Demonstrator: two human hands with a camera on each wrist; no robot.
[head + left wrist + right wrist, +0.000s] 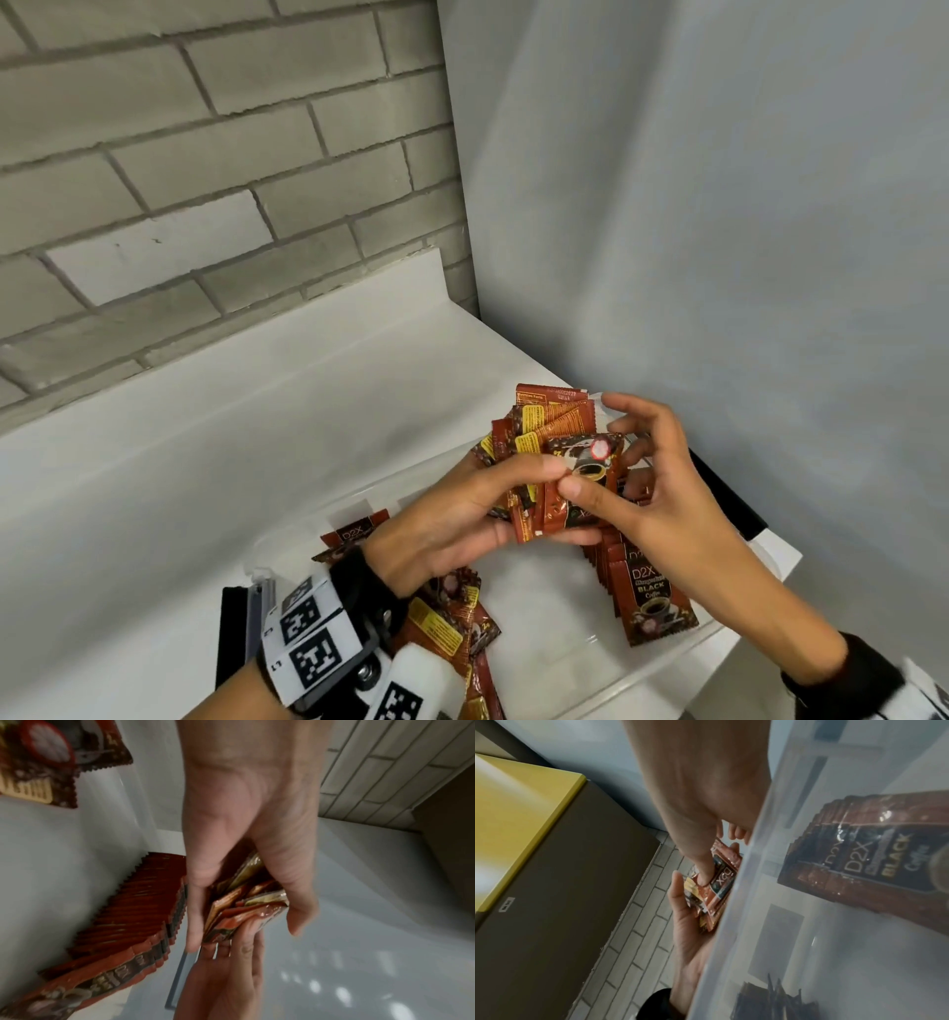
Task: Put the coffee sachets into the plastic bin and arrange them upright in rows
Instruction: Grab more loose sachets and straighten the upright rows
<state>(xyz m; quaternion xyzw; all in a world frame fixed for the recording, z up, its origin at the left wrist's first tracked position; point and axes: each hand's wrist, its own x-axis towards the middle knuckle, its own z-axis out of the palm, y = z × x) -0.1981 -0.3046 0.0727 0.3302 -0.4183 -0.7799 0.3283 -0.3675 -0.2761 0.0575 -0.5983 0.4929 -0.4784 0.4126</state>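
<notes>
Over the clear bin (667, 663), my left hand (452, 529) grips a fanned bundle of sachets (544, 452) while my right hand (662, 493) pinches the front one. 1 upright row (642, 591) stands inside already; loose sachets (452, 622) lie beside my left wrist, so plenty remains. Only the right wrist view shows a yellow-topped box (526, 805).

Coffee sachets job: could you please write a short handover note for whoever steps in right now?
Left hand: grips a fanned bundle of red-brown foil coffee sachets above the clear plastic bin.
Right hand: thumb presses the front sachet of that bundle.
Done: one upright row of sachets stands in the bin.
Left: bundle to place; loose sachets lie near the left wrist.
</notes>
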